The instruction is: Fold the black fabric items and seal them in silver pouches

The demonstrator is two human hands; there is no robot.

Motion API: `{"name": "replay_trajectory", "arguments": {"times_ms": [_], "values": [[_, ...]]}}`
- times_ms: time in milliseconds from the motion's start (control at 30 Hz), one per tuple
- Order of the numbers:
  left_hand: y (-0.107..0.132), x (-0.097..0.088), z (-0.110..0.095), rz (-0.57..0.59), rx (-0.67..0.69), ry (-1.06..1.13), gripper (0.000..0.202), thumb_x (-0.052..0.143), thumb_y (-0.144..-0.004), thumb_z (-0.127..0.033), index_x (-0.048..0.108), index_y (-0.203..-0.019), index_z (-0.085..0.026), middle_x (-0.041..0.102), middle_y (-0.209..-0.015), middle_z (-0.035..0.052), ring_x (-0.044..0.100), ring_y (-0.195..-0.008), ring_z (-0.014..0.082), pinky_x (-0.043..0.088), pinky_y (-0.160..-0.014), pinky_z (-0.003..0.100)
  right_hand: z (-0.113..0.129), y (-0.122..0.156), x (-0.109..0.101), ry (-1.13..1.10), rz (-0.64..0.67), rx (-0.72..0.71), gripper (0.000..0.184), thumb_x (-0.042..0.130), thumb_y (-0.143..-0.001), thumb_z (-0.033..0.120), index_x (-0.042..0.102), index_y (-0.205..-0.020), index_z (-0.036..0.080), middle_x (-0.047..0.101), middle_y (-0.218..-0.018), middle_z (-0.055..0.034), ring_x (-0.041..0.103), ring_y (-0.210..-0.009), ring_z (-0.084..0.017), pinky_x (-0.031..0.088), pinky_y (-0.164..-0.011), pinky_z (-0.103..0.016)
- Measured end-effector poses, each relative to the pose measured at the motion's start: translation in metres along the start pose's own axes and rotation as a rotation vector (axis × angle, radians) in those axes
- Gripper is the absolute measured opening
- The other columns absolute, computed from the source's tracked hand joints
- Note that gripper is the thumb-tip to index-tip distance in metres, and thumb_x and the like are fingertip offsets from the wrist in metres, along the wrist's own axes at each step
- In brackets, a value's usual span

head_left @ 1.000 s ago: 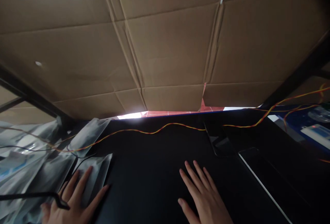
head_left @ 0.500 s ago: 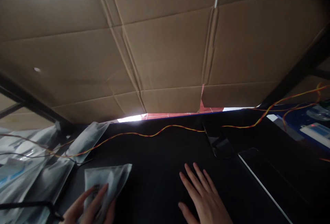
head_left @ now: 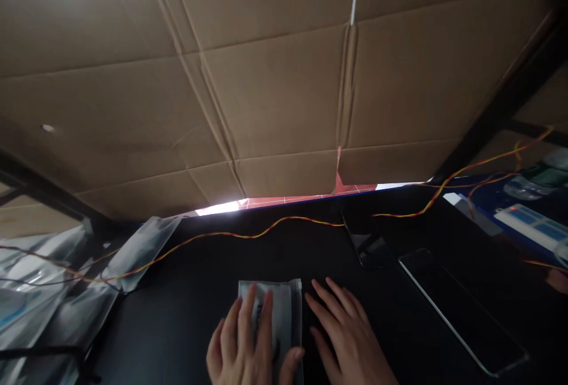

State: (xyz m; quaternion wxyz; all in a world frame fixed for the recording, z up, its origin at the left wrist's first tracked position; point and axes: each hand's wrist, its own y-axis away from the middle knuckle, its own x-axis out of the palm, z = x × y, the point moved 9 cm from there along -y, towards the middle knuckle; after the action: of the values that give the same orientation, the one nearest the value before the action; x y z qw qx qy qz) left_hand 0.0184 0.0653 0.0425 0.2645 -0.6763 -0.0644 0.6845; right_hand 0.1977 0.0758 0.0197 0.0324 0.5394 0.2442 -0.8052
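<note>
The left hand [head_left: 243,349], palm down with fingers parted, lies over a frosted, rectangular plastic bag [head_left: 283,308] on the matte black tabletop [head_left: 177,326]; the right hand [head_left: 346,340], fingers also spread, rests just beside the bag's right edge. To the right lie 2 flat pieces: a long, glossy black slab with a pale edge [head_left: 461,314] and, farther off, a smaller glossy black slab [head_left: 366,240]. Beyond the hands, a twisted red-and-yellow wire [head_left: 252,236] crosses before creased brown cardboard [head_left: 284,89].
</note>
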Motion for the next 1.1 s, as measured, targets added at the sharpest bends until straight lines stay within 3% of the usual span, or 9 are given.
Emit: {"name": "replay_trajectory", "arguments": {"times_ms": [100, 167, 467, 567, 633, 733, 833, 900, 1100], "values": [[-0.017, -0.004, -0.017, -0.075, 0.209, 0.018, 0.077, 0.053, -0.107, -0.05, 0.029, -0.177, -0.027, 0.043, -0.178, 0.0135, 0.046, -0.159, 0.041, 0.055, -0.109, 0.055, -0.008, -0.011, -0.006, -0.081, 0.032, 0.132, 0.056, 0.05, -0.102, 0.01, 0.067, -0.152, 0.03, 0.071, -0.155, -0.0037, 0.064, -0.144, -0.031, 0.058, -0.111, -0.053], [-0.022, 0.0, -0.022, -0.083, 0.269, 0.03, 0.072, 0.052, -0.108, -0.047, 0.034, -0.175, -0.026, 0.048, -0.175, 0.0108, 0.046, -0.159, 0.0375, 0.051, -0.115, 0.053, -0.009, -0.02, -0.008, -0.117, 0.064, 0.182, 0.056, 0.049, -0.103, 0.011, 0.067, -0.152, 0.031, 0.074, -0.148, -0.0059, 0.068, -0.137, -0.032, 0.059, -0.108, -0.053], [-0.017, 0.007, -0.021, -0.029, 0.182, 0.098, 0.07, 0.048, -0.109, -0.023, 0.029, -0.176, -0.022, 0.05, -0.174, 0.006, 0.034, -0.168, 0.0302, 0.024, -0.139, 0.053, -0.016, -0.065, 0.006, -0.237, 0.223, 0.426, 0.024, 0.051, -0.113, 0.025, 0.074, -0.106, 0.026, 0.082, -0.094, -0.0049, 0.081, -0.085, -0.023, 0.055, -0.074, -0.032], [-0.016, 0.006, -0.02, -0.038, 0.162, 0.124, 0.072, 0.046, -0.108, -0.019, 0.027, -0.177, -0.022, 0.048, -0.176, 0.003, 0.028, -0.171, 0.0267, 0.014, -0.142, 0.049, -0.017, -0.071, 0.018, -0.323, 0.281, 0.511, 0.019, 0.056, -0.113, 0.026, 0.074, -0.106, 0.023, 0.08, -0.091, -0.005, 0.08, -0.088, -0.023, 0.058, -0.079, -0.033], [-0.014, 0.007, -0.018, -0.042, 0.148, 0.144, 0.071, 0.044, -0.108, -0.018, 0.027, -0.177, -0.023, 0.046, -0.177, 0.0009, 0.026, -0.171, 0.0245, 0.011, -0.142, 0.046, -0.017, -0.072, 0.025, -0.403, 0.327, 0.553, 0.017, 0.063, -0.112, 0.034, 0.073, -0.115, 0.02, 0.079, -0.104, -0.0056, 0.078, -0.093, -0.021, 0.062, -0.085, -0.037], [-0.012, 0.01, -0.012, -0.049, 0.083, 0.154, 0.068, 0.043, -0.11, -0.018, 0.031, -0.176, -0.026, 0.046, -0.177, 0.0016, 0.032, -0.169, 0.0244, 0.017, -0.141, 0.048, -0.013, -0.072, 0.031, -0.509, 0.392, 0.582, 0.032, 0.072, -0.108, 0.044, 0.071, -0.127, 0.018, 0.075, -0.122, -0.0069, 0.075, -0.098, -0.021, 0.066, -0.086, -0.042], [-0.012, 0.015, -0.002, -0.055, -0.012, 0.153, 0.068, 0.045, -0.11, -0.019, 0.032, -0.176, -0.031, 0.048, -0.176, 0.0059, 0.042, -0.164, 0.0302, 0.033, -0.135, 0.061, -0.005, -0.066, 0.029, -0.559, 0.408, 0.575, 0.017, 0.067, -0.11, 0.032, 0.074, -0.106, 0.017, 0.077, -0.095, -0.0031, 0.074, -0.082, -0.017, 0.06, -0.076, -0.031], [-0.012, 0.019, 0.005, -0.052, -0.059, 0.161, 0.068, 0.046, -0.111, -0.02, 0.031, -0.176, -0.034, 0.05, -0.174, 0.0069, 0.047, -0.161, 0.0331, 0.042, -0.128, 0.064, 0.003, -0.056, 0.027, -0.574, 0.407, 0.556, 0.019, 0.063, -0.108, 0.021, 0.072, -0.092, 0.018, 0.075, -0.078, -0.0003, 0.072, -0.072, -0.015, 0.052, -0.067, -0.025], [-0.012, 0.026, 0.025, -0.061, -0.165, 0.21, 0.064, 0.048, -0.11, -0.023, 0.04, -0.172, -0.037, 0.047, -0.176, 0.0074, 0.043, -0.163, 0.037, 0.045, -0.126, 0.068, 0.027, -0.004, 0.044, -0.57, 0.504, 0.492, 0.013, 0.073, -0.087, 0.01, 0.075, -0.085, 0.023, 0.078, -0.07, 0.001, 0.073, -0.065, -0.016, 0.044, -0.058, -0.022]]}}
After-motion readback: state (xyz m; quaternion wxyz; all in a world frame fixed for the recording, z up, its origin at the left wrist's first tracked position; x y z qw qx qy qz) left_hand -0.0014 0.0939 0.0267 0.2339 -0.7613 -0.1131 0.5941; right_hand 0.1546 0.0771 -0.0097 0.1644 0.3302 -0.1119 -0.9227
